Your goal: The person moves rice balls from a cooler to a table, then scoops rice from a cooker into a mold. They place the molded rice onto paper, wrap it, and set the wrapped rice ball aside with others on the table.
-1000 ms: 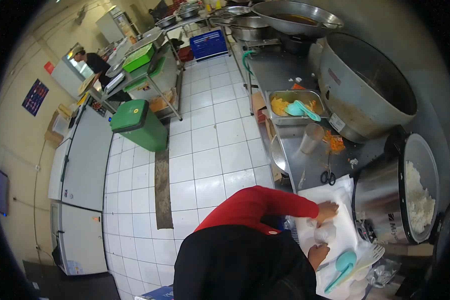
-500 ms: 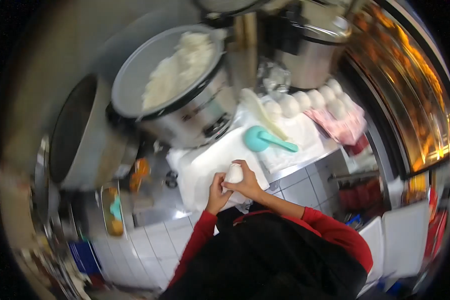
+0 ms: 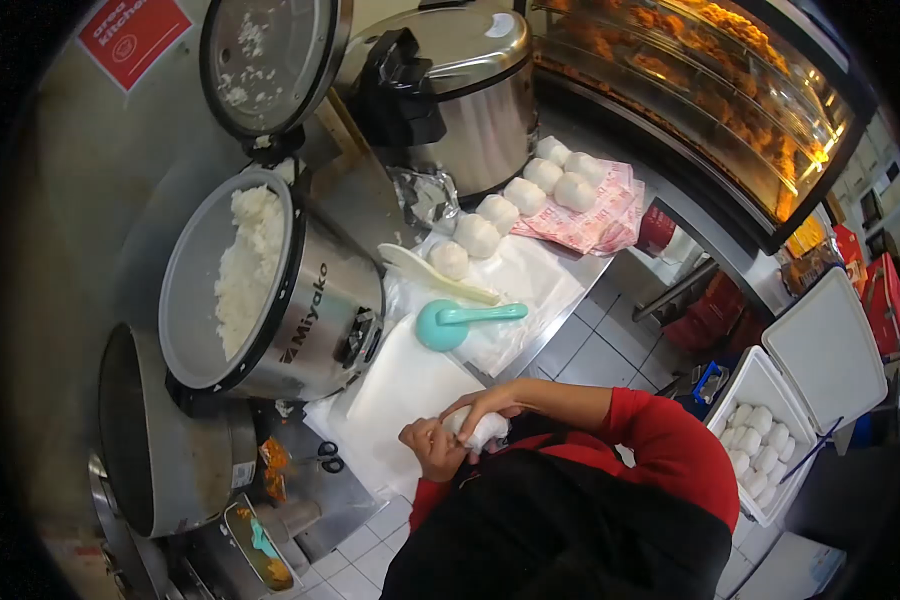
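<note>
A white wrapped rice ball [image 3: 486, 429] is held between my two hands, close to my body at the counter's front edge. My left hand [image 3: 434, 446] grips its left side with curled fingers. From above and the right, my right hand [image 3: 480, 405] wraps round it. Just beyond my hands lies a stack of white wrapping sheets [image 3: 400, 400]. A turquoise scoop [image 3: 442, 325] rests at the far edge of the sheets, beside a pale paddle [image 3: 435, 275]. Several wrapped balls [image 3: 477, 236] form rows farther back, some on pink printed paper [image 3: 595, 215].
An open rice cooker [image 3: 320, 300] with rice stands at the left, a closed cooker [image 3: 480, 110] behind. A large pot [image 3: 160, 430], scissors [image 3: 330, 458] and a small tray [image 3: 265, 545] are at the left. A lit food display [image 3: 710, 110] and a white box of balls [image 3: 760, 440] are right.
The view has turned and shifted to the right, bringing the white box of balls into sight. Both hands still hold the wrapped ball, now nearer my body.
</note>
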